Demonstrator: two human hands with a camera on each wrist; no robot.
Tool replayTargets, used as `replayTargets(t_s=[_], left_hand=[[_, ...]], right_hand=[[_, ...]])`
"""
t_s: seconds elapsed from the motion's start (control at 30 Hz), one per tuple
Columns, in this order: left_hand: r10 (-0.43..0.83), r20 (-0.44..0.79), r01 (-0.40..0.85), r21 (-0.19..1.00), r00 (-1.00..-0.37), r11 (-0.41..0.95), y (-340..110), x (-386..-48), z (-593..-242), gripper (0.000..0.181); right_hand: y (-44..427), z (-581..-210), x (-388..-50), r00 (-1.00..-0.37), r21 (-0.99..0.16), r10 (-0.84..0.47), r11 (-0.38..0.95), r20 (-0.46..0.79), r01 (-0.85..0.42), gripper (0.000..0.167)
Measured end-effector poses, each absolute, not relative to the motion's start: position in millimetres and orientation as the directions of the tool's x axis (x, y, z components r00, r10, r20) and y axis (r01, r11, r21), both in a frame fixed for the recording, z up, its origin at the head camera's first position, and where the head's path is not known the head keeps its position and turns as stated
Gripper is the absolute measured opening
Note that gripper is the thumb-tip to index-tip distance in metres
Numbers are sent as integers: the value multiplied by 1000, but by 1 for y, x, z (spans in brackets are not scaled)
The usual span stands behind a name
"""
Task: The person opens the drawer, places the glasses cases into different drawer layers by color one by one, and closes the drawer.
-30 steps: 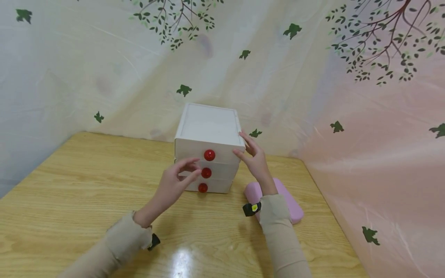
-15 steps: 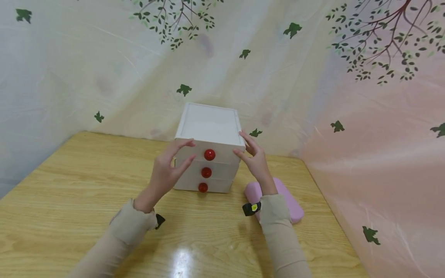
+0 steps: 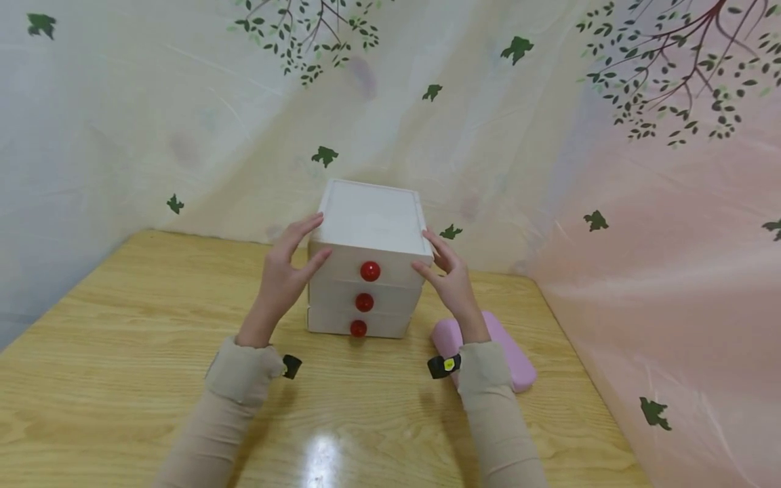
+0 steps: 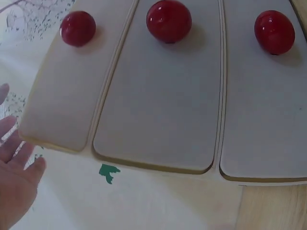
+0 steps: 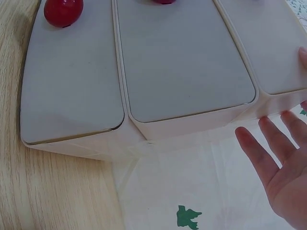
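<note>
A small white chest of drawers [image 3: 373, 217] stands on the table, its three drawer fronts flush. Each front bears a round red knob, among them the top knob [image 3: 369, 271], middle knob [image 3: 364, 302] and bottom knob [image 3: 358, 329]. My left hand [image 3: 277, 281] is at the chest's upper left edge, thumb by the top drawer front and fingers extended along the side. On the other side, my right hand [image 3: 454, 285] has its thumb at the upper right front corner and its fingers along the right side. In the right wrist view, the right fingers [image 5: 259, 155] look spread and fairly straight.
A pink rounded object [image 3: 506, 352] lies on the wooden table [image 3: 122, 352], partly hidden behind the right forearm. A pale cloth backdrop [image 3: 244, 135] with printed leaves and branches hangs behind the table and along its right side.
My left hand has moved from beside the middle knob up and left to the chest's upper left edge, its fingers opening out. The right hand stays at the right corner.
</note>
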State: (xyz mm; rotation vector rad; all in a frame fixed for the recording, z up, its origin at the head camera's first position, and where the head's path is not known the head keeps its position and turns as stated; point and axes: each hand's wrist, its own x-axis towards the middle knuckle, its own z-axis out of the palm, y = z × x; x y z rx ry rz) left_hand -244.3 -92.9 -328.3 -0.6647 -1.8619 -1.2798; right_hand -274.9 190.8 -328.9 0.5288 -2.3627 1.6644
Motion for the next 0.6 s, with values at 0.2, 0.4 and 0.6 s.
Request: replayTargets(t_s=[0.2,0.4,0.6], left_hand=[[62,720,689,631,-691,357,-98,-247,-329,55],[95,639,627,699,-764,344,-99,-250,-328,55],[88,595,588,742,-799,322,-98,-249,-328,53]], right_hand=[[184,-316,-261,-929,-887,-171,282,328,-365,59],[181,-306,-251,-936,-900,-181,269,303,-344,59],[182,-308,-254,-946,-914,-181,261,269,-310,61]])
